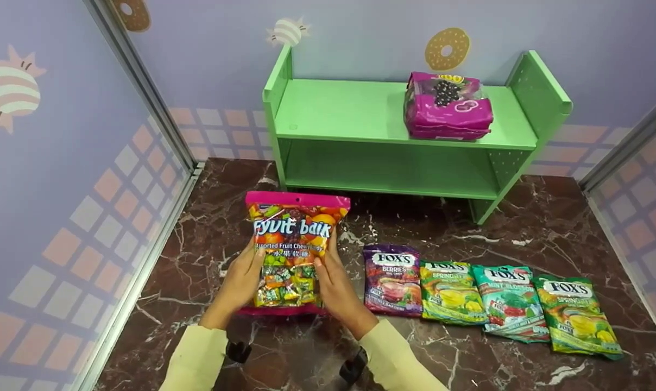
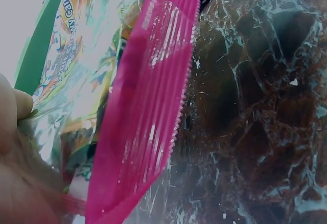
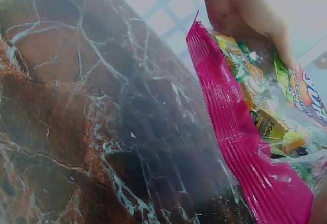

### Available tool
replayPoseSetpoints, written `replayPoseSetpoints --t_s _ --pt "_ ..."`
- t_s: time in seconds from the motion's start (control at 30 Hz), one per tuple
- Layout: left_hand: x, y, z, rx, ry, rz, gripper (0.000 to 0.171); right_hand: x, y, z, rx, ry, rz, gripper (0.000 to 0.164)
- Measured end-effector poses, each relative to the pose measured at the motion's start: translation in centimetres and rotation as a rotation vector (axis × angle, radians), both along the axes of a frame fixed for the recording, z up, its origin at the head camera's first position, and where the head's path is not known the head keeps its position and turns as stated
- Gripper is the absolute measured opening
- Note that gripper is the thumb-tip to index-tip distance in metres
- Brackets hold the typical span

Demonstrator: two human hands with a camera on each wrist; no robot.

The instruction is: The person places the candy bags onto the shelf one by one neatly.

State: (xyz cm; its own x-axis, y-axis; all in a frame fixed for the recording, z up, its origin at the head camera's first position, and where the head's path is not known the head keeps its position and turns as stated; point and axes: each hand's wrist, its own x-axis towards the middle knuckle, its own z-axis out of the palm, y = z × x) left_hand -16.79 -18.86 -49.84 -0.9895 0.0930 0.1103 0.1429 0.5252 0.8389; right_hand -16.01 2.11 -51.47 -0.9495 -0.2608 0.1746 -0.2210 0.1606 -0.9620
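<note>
Both my hands hold a candy bag (image 1: 290, 244) labelled "Fyvit baik", with pink seals at top and bottom and wrapped sweets behind a clear window. My left hand (image 1: 240, 282) grips its left side and my right hand (image 1: 339, 288) its right side, thumbs on the front. The bag is raised above the dark marble surface, its printed front facing up toward the head camera. The left wrist view has the pink bottom seal (image 2: 148, 91) close up, with part of the left hand (image 2: 20, 152) beside it. Through the right wrist view, wrapped sweets (image 3: 271, 127) show inside.
A green two-level shelf (image 1: 339, 108) stands against the back wall, a purple candy pack (image 1: 450, 117) on its upper board. To the right lie several Fox's candy bags in a row: purple (image 1: 393, 282), yellow-green (image 1: 453, 296), teal (image 1: 512, 304) and another yellow-green (image 1: 578, 320). Patterned walls enclose the sides.
</note>
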Motion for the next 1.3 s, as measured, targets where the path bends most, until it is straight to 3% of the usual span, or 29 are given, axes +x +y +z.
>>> replayPoseSetpoints --t_s 0.37,0.8,1.3 --pt "0.0 0.7 0.9 -0.012 0.060 -0.016 0.048 0.6 0.8 1.0 0.073 0.042 -0.052 0.055" --pt "0.0 1.5 2.0 -0.005 0.106 -0.026 0.047 0.4 1.5 1.7 0.012 0.120 -0.048 0.053" --pt "-0.3 2.1 3.2 0.025 0.123 -0.039 0.046 0.6 2.3 3.2 0.009 0.124 -0.050 0.052"
